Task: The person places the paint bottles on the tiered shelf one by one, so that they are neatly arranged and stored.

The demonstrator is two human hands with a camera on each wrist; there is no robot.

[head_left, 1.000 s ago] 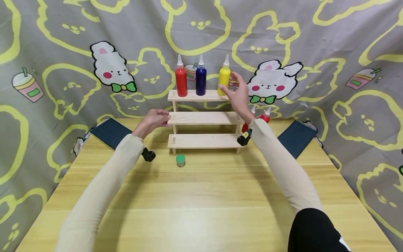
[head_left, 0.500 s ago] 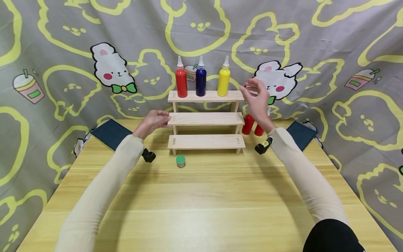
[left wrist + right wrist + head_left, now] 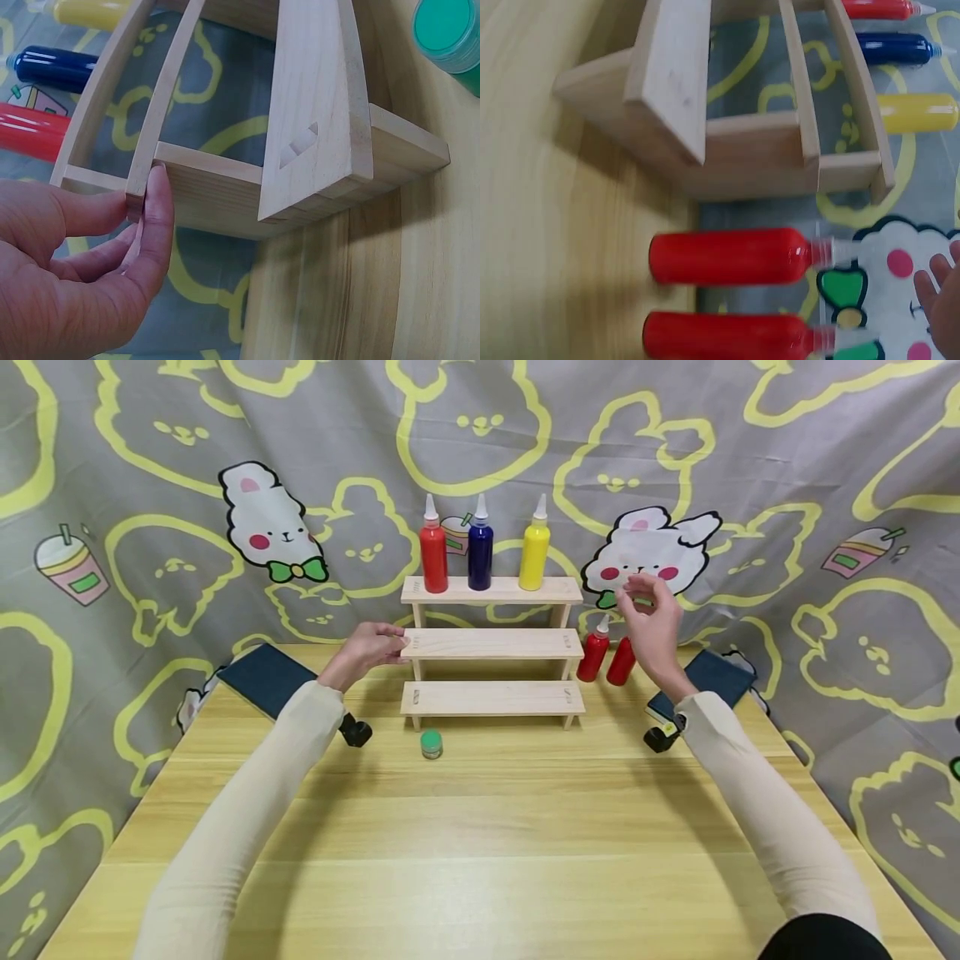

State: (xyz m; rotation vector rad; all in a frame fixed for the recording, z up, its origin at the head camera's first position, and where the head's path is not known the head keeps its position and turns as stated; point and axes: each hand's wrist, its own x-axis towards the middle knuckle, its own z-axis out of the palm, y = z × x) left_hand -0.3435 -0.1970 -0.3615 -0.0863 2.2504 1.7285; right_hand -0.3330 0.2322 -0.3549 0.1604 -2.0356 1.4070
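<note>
A three-tier wooden shelf (image 3: 492,644) stands at the back of the table. My left hand (image 3: 367,652) pinches the left end of its middle board between thumb and fingers, seen closely in the left wrist view. On the top board stand a red bottle (image 3: 433,560), a blue bottle (image 3: 480,557) and a yellow bottle (image 3: 534,557), all upright with white pointed caps. To the right of the shelf, my right hand (image 3: 652,625) is raised with loosely bent fingers and holds nothing. It partly hides one of two red bottles on the table, the nearer red bottle (image 3: 727,256) being fully visible.
A small green-lidded jar (image 3: 431,743) sits in front of the shelf's bottom left. Dark blue books lie on both sides, a left book (image 3: 262,678) and a right book (image 3: 712,681) partly behind my right arm. A patterned curtain (image 3: 480,443) hangs behind the table.
My right hand has let go of the yellow bottle on the top board and moved right and down, away from the shelf. My left hand has stayed on the middle board.
</note>
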